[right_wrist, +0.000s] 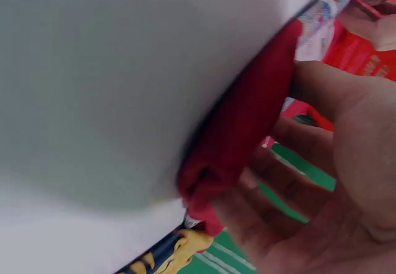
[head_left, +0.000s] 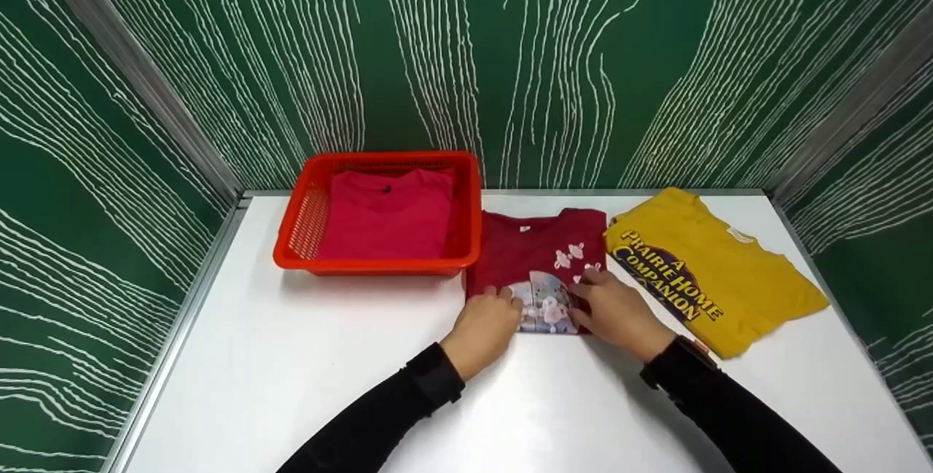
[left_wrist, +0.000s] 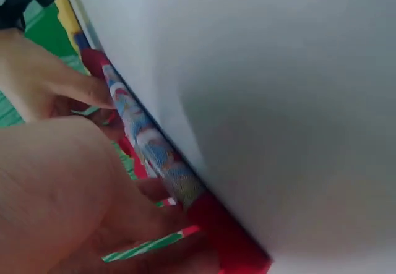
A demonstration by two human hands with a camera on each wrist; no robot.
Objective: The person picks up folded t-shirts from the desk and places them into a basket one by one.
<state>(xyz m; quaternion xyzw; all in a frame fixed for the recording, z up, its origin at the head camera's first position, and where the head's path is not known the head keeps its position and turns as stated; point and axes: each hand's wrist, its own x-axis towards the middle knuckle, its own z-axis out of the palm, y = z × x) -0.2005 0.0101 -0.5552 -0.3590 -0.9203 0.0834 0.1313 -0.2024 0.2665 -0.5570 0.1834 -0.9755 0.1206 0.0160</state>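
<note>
A dark red T-shirt (head_left: 539, 240) lies folded on the white table, with a printed picture (head_left: 543, 305) on its near half. My left hand (head_left: 485, 331) rests on its near left part, fingers over the cloth. On its right side lies my right hand (head_left: 619, 313), fingers spread on the fabric by the print. The right wrist view shows the right hand's fingers (right_wrist: 297, 187) extended along the folded red edge (right_wrist: 241, 132). From the left wrist, the left hand (left_wrist: 62, 187) touches the shirt's near edge (left_wrist: 154, 147), and the other hand (left_wrist: 49, 82) appears beyond it.
A red plastic basket (head_left: 470, 240) stands at the back left, holding a folded pink shirt (head_left: 390, 218). Right of the red shirt lies a yellow T-shirt (head_left: 743, 276) with dark lettering, set at an angle. Green walls (head_left: 503, 79) with white lines enclose the table (head_left: 328, 385).
</note>
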